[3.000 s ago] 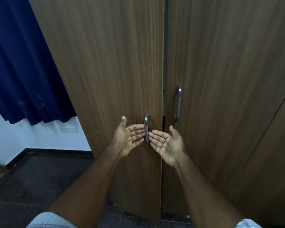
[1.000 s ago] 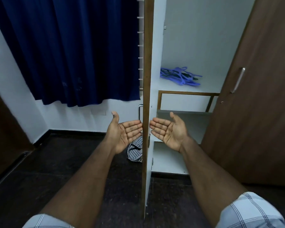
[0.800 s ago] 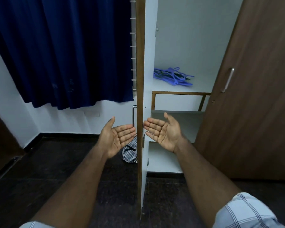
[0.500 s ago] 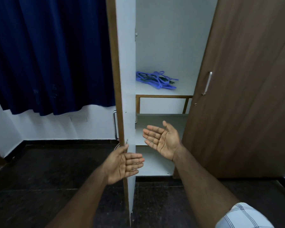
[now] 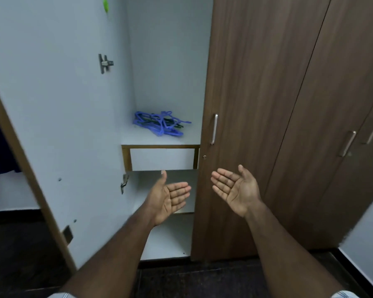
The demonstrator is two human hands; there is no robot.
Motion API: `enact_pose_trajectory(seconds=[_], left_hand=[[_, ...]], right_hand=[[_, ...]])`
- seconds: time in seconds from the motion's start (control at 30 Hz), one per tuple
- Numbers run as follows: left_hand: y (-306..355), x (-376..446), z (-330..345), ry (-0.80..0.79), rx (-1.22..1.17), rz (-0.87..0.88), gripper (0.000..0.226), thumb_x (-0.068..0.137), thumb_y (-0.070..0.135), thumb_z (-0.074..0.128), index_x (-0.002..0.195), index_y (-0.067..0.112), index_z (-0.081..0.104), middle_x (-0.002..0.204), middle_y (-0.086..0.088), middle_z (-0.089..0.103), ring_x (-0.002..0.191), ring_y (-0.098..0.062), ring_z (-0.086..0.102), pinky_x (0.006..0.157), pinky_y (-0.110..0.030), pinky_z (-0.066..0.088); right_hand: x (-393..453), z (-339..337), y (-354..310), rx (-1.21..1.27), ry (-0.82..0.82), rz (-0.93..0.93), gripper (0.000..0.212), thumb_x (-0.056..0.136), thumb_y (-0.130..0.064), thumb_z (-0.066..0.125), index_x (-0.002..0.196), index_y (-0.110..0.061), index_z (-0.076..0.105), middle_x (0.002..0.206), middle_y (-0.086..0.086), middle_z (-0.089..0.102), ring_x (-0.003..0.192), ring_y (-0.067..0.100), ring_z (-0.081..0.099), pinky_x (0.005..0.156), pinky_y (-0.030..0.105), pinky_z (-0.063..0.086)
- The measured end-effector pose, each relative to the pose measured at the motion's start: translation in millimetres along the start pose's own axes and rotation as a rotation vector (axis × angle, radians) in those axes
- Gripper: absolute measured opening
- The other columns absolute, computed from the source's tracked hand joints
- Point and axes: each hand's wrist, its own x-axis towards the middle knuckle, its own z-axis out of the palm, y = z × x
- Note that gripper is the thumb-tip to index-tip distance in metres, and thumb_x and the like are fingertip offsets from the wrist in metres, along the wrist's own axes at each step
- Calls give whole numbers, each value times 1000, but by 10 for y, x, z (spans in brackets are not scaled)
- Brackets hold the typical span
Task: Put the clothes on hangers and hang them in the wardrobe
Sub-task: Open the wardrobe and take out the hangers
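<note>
Wardrobe point(image 5: 267, 104) in brown wood grain, left door point(image 5: 52, 125) swung wide open, showing its white inner face. Inside, a tangled heap of blue hangers point(image 5: 159, 124) lies flat on the white upper shelf point(image 5: 138, 139), toward the back.

Bare forearms, with pale checked short sleeves point(image 5: 340, 294) just showing at the bottom edge
</note>
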Motion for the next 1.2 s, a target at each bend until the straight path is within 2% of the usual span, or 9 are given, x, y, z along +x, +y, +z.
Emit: enact_pose_trajectory(seconds=[0.17,0.33,0.53,0.63,0.7,0.8,0.9,1.0,1.2], left_hand=[[328,703,241,10,30,46,97,90,81,17,133,5,59,134,-11,65,129,-25,58,117,-43,35],[672,1552,287,-8,43,104,100,87,84,16,134,7,59,135,-9,64,131,-22,56,110,-40,39],[1123,2533,253,25,91,157,101,86,85,15,141,8,53,145,-11,55,140,-24,46,120,-43,28],[1240,2889,142,118,148,224,98,90,82,13,140,8,55,130,-14,67,132,-24,53,120,-41,28],[1272,3036,55,164,166,250,95,92,79,14,136,7,58,123,-12,71,125,-22,59,119,-41,32],[1308,3213,49,135,136,256,89,94,77,19,127,8,64,120,-10,72,118,-22,64,116,-43,37],[1314,3317,155,87,79,230,90,92,77,25,130,5,61,131,-17,65,125,-28,60,115,-44,39],[1293,3303,172,90,39,210,94,90,80,26,129,1,61,129,-19,66,124,-30,61,112,-44,41],[1088,3000,261,76,30,180,92,90,82,24,115,6,69,106,-11,76,102,-20,70,89,-33,52]], right_hand=[[419,-152,-433,-17,16,-52,66,101,-56,33,129,-3,61,122,15,71,121,28,63,111,45,41],[1073,-129,-738,-66,28,-106,68,100,-60,33,130,-4,60,123,13,70,121,26,62,113,44,40],[1996,-20,-1024,-119,83,-151,69,100,-62,32,127,-6,62,126,12,69,122,25,61,114,44,38],[2357,-11,-1078,-135,119,-167,71,100,-62,32,129,-5,61,126,13,69,120,24,63,113,43,39],[2515,3,-1086,-145,112,-160,72,100,-62,31,130,-3,60,127,15,68,120,25,63,112,42,41],[2663,43,-1078,-158,77,-150,75,100,-64,28,123,-3,65,121,17,70,115,27,67,104,40,47],[2713,57,-1056,-166,59,-152,76,100,-64,26,118,-1,66,115,19,72,110,28,70,100,41,49],[2662,23,-1040,-146,60,-158,78,100,-64,26,120,1,65,115,20,72,109,29,70,97,41,50],[2314,-132,-975,-75,81,-165,77,100,-64,29,116,1,67,114,22,72,107,32,71,93,40,52]])
